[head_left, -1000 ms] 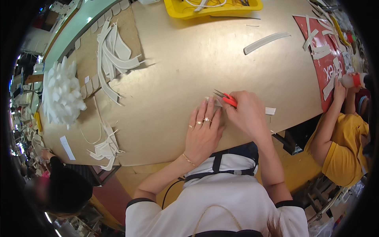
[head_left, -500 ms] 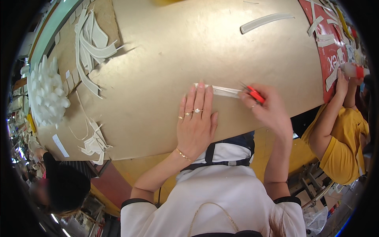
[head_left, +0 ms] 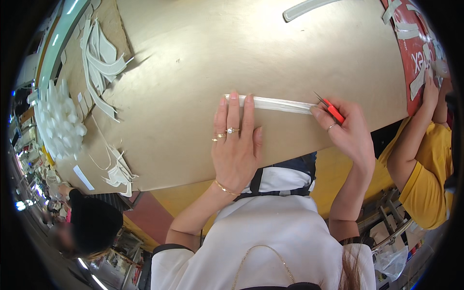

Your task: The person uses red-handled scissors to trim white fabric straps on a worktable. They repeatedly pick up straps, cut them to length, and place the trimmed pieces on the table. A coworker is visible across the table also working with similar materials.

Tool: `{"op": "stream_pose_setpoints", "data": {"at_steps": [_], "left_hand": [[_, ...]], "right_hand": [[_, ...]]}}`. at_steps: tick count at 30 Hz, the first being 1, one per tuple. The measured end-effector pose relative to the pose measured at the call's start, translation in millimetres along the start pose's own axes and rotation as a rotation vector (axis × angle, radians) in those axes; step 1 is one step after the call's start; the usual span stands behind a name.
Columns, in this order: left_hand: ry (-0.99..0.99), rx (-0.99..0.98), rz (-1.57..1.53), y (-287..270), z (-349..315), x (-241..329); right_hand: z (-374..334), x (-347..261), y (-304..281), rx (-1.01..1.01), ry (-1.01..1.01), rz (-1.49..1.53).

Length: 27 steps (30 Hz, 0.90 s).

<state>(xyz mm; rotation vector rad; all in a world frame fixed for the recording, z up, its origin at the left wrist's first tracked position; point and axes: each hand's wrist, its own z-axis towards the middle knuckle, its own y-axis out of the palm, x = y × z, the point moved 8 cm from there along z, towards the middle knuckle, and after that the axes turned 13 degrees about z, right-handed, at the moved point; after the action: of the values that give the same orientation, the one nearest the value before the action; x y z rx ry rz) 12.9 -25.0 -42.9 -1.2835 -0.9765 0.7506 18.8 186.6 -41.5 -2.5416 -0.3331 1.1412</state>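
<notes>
A narrow white strip (head_left: pixel 282 105) lies across the table in front of me, with lengthwise lines along it. My left hand (head_left: pixel 235 145) is flat, fingers stretched out, their tips resting on the strip's left end. At the other end, my right hand (head_left: pixel 349 126) is closed around small red-handled thread snips (head_left: pixel 333 111), whose thin dark points stick out up and to the left. The right thumb and a finger touch the strip's right end; whether they pinch it, I cannot tell.
Pale curved pieces (head_left: pixel 99 60) are heaped on brown card at the far left. Nearer are white rounded objects (head_left: pixel 58 121) and a tangle of white offcuts (head_left: pixel 120 171). Another curved strip (head_left: pixel 309 8) lies at the back. A co-worker in yellow (head_left: pixel 418 159) works at the right by a red sheet (head_left: pixel 406 53).
My right hand has shifted right with the snips, and more of the strip shows between my hands. My left hand stays flat on the strip. The whole view has shifted slightly.
</notes>
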Motion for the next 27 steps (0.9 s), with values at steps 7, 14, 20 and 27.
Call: {"op": "stream_pose_setpoints", "data": {"at_steps": [7, 14, 20, 27], "left_hand": [[-0.011, -0.073, -0.023, 1, 0, 5], [-0.005, -0.105, 0.011, 2, 3, 15], [-0.026, -0.211, 0.14, 7, 1, 24], [0.052, -0.203, -0.003, 15, -7, 30]], "right_hand": [[1, -4, 0, 0.018, -0.035, -0.042], [2, -6, 0, 0.037, -0.063, -0.055], [1, -11, 1, 0.059, -0.148, -0.087], [-19, -27, 5, 0.153, -0.272, -0.222]]}}
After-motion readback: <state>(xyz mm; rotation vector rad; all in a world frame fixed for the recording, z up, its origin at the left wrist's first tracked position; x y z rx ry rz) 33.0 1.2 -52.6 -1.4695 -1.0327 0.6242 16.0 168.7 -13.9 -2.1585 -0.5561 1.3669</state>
